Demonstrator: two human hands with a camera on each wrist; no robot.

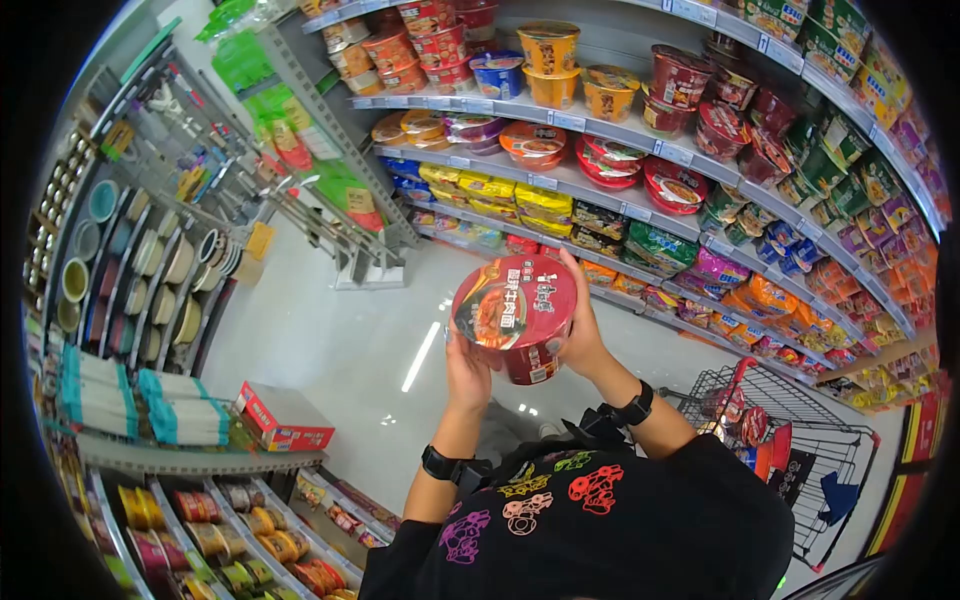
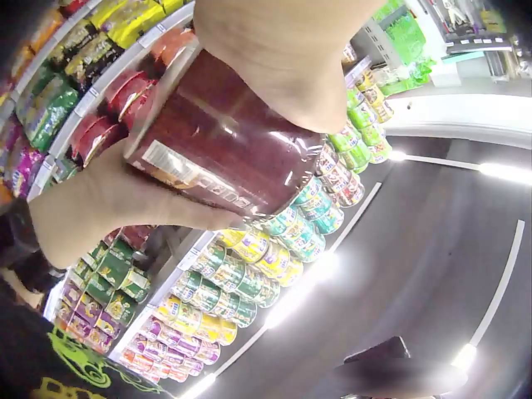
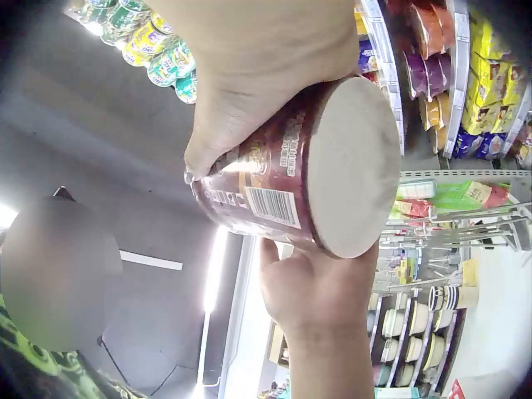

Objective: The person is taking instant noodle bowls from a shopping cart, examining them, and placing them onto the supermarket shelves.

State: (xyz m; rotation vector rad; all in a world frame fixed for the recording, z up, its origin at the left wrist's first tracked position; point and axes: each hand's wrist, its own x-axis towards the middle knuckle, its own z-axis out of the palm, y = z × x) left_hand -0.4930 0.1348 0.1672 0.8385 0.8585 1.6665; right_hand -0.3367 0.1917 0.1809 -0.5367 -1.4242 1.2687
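In front of my chest I hold a dark red instant noodle tub (image 1: 515, 305) in both hands, its printed lid tipped up toward the head camera. My left hand (image 1: 468, 372) grips the side nearer the household goods. On the opposite side, my right hand (image 1: 588, 328) grips the tub, with fingers wrapped behind it. A barcode and printing on the tub's side (image 2: 208, 179) show in the left wrist view, between the two hands. The right wrist view looks onto its plain pale base (image 3: 356, 170), with my thumb along the wall.
Shelves of noodle tubs and packets (image 1: 610, 190) curve along the far side and right. A wire shopping cart (image 1: 810, 440) holding several items stands at my right. Left are bowls (image 1: 150, 255), mops and a red-and-white box (image 1: 283, 418); more packaged food lies on the lower-left shelves (image 1: 225, 540).
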